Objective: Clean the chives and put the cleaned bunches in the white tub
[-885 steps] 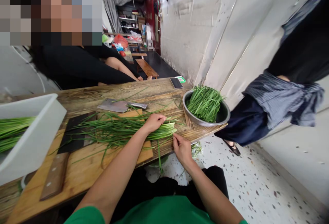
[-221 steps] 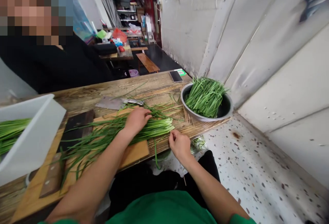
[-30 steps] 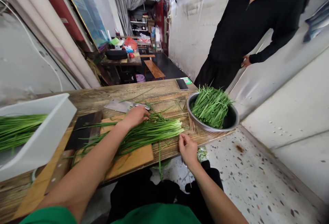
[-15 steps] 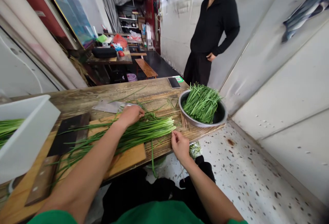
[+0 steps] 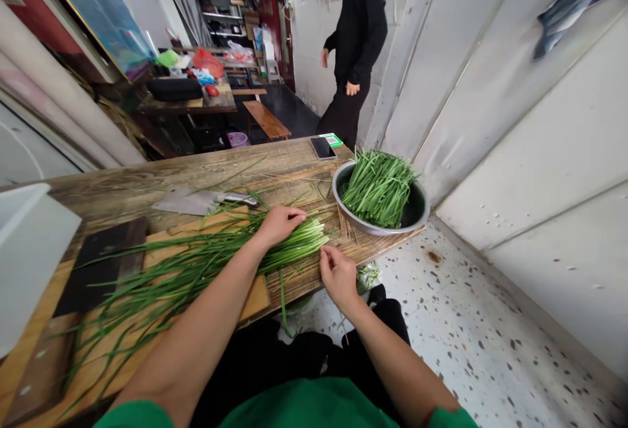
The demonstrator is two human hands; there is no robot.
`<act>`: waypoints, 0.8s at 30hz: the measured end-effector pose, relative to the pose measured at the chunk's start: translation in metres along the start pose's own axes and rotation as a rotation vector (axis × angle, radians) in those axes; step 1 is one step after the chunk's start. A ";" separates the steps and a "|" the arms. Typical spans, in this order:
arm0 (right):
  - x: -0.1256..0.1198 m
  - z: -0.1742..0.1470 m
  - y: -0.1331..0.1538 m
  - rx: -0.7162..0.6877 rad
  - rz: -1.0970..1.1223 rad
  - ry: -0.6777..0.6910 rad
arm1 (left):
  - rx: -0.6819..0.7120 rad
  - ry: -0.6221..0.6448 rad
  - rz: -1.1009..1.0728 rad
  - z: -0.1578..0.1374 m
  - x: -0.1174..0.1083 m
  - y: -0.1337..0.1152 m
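Observation:
A bunch of long green garlic chives lies across a wooden cutting board on the table, pale stem ends to the right. Over the bunch, close to those ends, is my left hand. Its thumb and fingertips are pinched together; anything between them is too small to see. My right hand is closed in a pinch at the tips of the pale stems, and what it grips is unclear. Behind the board lies a cleaver with a dark handle. More chives fill a grey metal bowl to the right.
A second, dark broad blade with a wooden handle lies at the board's left, beside a white bin. A phone rests at the table's far edge. Beyond stand a person in black and a bench.
My left hand has moved right along the chives toward the pale ends, uncovering the cleaver's handle. The right hand stays by the stem tips. The person in black has turned and shifted left.

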State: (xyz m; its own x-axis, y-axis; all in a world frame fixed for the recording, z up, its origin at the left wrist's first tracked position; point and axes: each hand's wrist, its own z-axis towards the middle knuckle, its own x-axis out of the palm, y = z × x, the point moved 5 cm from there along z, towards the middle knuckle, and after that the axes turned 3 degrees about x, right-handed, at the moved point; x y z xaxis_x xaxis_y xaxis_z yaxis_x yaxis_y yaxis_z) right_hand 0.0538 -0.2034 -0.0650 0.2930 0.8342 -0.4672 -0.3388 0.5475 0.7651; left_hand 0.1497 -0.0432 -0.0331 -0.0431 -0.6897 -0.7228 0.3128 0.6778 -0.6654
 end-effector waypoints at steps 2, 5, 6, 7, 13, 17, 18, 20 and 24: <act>-0.001 0.000 0.000 0.009 -0.001 -0.001 | -0.004 0.009 -0.014 0.000 0.000 0.001; -0.001 0.000 0.000 0.008 0.001 -0.003 | 0.004 0.012 -0.022 -0.001 -0.001 -0.001; 0.000 0.000 0.000 0.006 0.001 -0.005 | 0.009 0.010 -0.028 -0.001 -0.001 -0.002; 0.000 0.000 -0.001 0.004 0.001 -0.008 | 0.012 0.006 -0.034 -0.001 0.000 -0.003; 0.000 0.001 -0.001 0.022 0.016 0.004 | 0.026 0.015 -0.047 -0.002 0.002 -0.005; 0.000 0.001 -0.001 0.022 0.023 0.004 | 0.039 0.011 -0.023 -0.002 0.002 -0.006; 0.001 0.001 -0.001 0.021 0.028 0.004 | 0.041 0.009 -0.020 -0.002 0.002 -0.006; 0.001 0.001 -0.002 0.018 0.036 0.000 | 0.040 0.008 -0.020 -0.002 0.002 -0.006; 0.001 0.001 -0.002 0.021 0.040 0.004 | 0.025 0.002 -0.033 -0.004 0.001 -0.006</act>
State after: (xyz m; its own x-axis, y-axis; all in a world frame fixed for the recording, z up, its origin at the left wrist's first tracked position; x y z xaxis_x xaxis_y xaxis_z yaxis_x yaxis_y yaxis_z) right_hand 0.0557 -0.2036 -0.0670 0.2764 0.8557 -0.4375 -0.3313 0.5121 0.7925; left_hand 0.1441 -0.0473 -0.0307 -0.0558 -0.7109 -0.7010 0.3344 0.6483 -0.6841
